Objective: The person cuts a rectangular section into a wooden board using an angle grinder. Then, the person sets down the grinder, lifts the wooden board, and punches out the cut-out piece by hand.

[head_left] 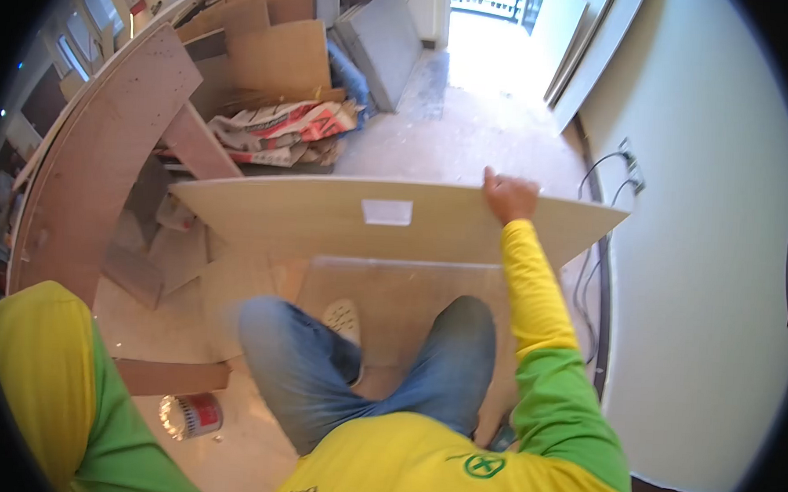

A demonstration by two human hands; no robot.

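Observation:
A long pale board (307,214) stands on edge in front of my knees, with a small rectangular cutout (387,212) near its top edge. My right hand (510,198) is closed over that top edge, right of the cutout, fingers hidden behind the board. Only the sleeve (50,380) of my left arm shows at the lower left; the left hand is out of sight. Beneath the board lies a flat brown sheet (391,303), near my shoe (343,321).
A curved wooden panel (89,171) rises on the left. Behind it are stacked boards (279,56) and crumpled printed sacks (285,131). An open can (191,415) lies at lower left. Black cables (583,289) hang from an outlet (633,168) on the right wall (701,259).

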